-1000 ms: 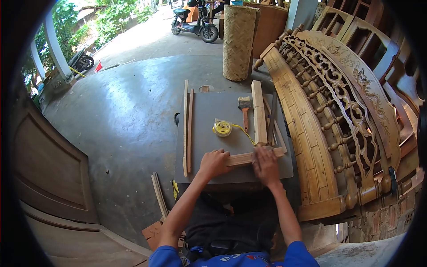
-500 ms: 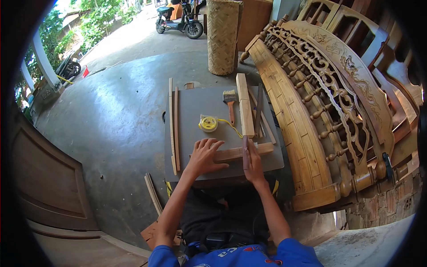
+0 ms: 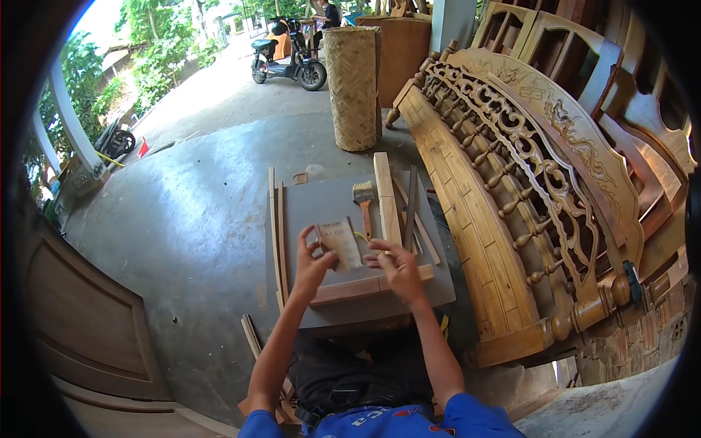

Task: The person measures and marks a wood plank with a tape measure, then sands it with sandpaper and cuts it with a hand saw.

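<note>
My left hand (image 3: 312,264) is closed around a tape measure case (image 3: 341,246), held above the work board with its pale, printed side facing up. A short piece of yellow tape (image 3: 361,236) shows at the case's right side. Close to that tape, my right hand (image 3: 396,264) has its thumb and fingers pinched together on the tape's end. Under both hands a short wooden bar (image 3: 347,290) lies crosswise on the grey board (image 3: 328,197). The right hand covers part of this bar.
A paintbrush (image 3: 365,208), a thick wooden post (image 3: 387,197), a dark metal bar (image 3: 411,208) and thin strips (image 3: 277,233) lie on the board. A carved wooden bed panel (image 3: 511,182) leans at right. A rolled woven mat (image 3: 352,87) stands behind; a scooter (image 3: 288,62) is farther back.
The tape measure has been lifted off the board into my left hand. My right hand has let go of the brown piece and moved to the yellow tape. The view has tilted up.
</note>
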### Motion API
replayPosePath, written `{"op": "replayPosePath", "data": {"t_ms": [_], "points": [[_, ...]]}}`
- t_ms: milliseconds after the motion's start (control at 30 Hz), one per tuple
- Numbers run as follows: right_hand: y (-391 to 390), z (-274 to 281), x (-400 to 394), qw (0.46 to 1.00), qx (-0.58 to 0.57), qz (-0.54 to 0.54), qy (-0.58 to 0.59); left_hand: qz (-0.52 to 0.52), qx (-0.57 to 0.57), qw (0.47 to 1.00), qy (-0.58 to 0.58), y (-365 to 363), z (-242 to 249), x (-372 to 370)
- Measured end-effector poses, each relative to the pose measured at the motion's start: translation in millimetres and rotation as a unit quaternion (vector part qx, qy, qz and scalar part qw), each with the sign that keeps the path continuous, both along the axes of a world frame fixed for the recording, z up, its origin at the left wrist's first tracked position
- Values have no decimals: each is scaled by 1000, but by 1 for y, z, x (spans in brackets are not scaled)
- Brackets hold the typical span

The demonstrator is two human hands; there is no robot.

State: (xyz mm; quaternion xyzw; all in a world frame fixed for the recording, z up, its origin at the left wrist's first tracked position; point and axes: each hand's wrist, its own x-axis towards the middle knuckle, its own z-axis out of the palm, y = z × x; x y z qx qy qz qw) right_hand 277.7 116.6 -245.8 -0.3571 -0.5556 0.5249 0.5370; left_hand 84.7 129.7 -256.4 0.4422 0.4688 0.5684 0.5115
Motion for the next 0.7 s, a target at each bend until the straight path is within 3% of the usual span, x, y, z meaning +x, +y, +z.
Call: {"op": "replayPosePath", "data": {"t_ms": [67, 133, 233, 333, 367, 433, 500, 600, 633, 700], "points": [[39, -13, 28, 992, -24, -114, -54, 76, -5, 993, 90, 28, -3, -17], [90, -55, 53, 904, 60, -277, -320, 150, 8, 961, 232, 57, -13, -32], [116, -85, 65, 853, 8, -275, -442, 174, 51, 927, 329, 95, -46, -54], [117, -87, 57, 831, -24, -290, -474, 283, 108, 780, 547, 89, -55, -43], [117, -85, 57, 831, -35, -288, -475, 219, 128, 838, 484, 76, -44, -34], [121, -87, 55, 829, -36, -287, -479, 95, 188, 844, 493, 33, -25, -3], [119, -88, 52, 828, -42, -288, -480, 8, 245, 775, 583, -13, -12, 28], [118, -78, 52, 824, -39, -307, -473, -144, 64, 719, 677, -19, -36, 44], [119, -81, 54, 823, -27, -322, -466, -94, 116, 742, 654, -20, -40, 45], [121, -89, 62, 826, 20, -356, -438, -106, 93, 739, 659, -18, -40, 45]]}}
